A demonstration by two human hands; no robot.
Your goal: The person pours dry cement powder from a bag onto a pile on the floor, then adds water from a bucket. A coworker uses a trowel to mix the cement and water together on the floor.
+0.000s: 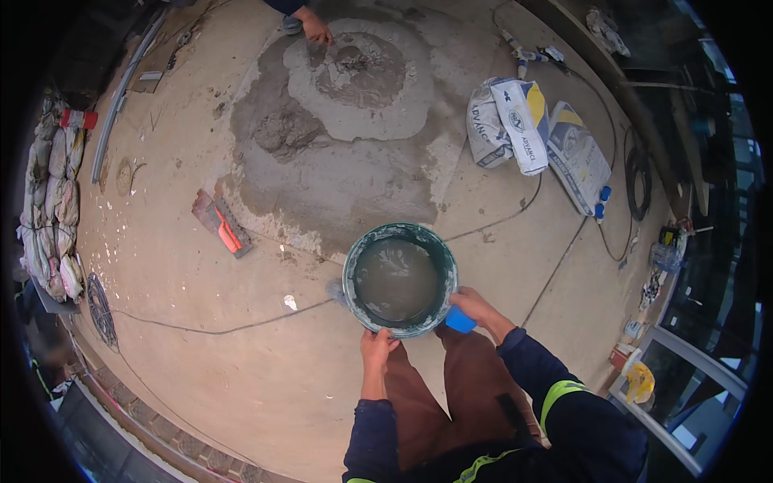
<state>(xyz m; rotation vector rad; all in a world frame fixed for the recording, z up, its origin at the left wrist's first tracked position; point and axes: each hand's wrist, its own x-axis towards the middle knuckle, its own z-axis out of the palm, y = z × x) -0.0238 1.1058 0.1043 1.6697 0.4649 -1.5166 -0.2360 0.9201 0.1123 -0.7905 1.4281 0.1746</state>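
Note:
A dark green bucket (353,278) with cement-smeared walls hangs in front of my legs, holding murky grey water (396,282). My left hand (377,349) is closed on its near rim. At the rim's right side, my right hand (473,306) is closed as well. Just under the right hand shows a blue piece (460,321); whether the hand holds it too, I cannot tell. Beyond the bucket lies a wet grey mortar patch (346,189) with a ring of mix (394,125). A co-worker's hand (316,29) reaches into the mix at the far side.
A trowel with an orange handle (227,232) rests on the floor at left. Cement bags (519,125) lie at the right. Cables (233,328) cross the floor, with a coil (637,183) by the right edge. Stacked sacks (55,201) line the left side.

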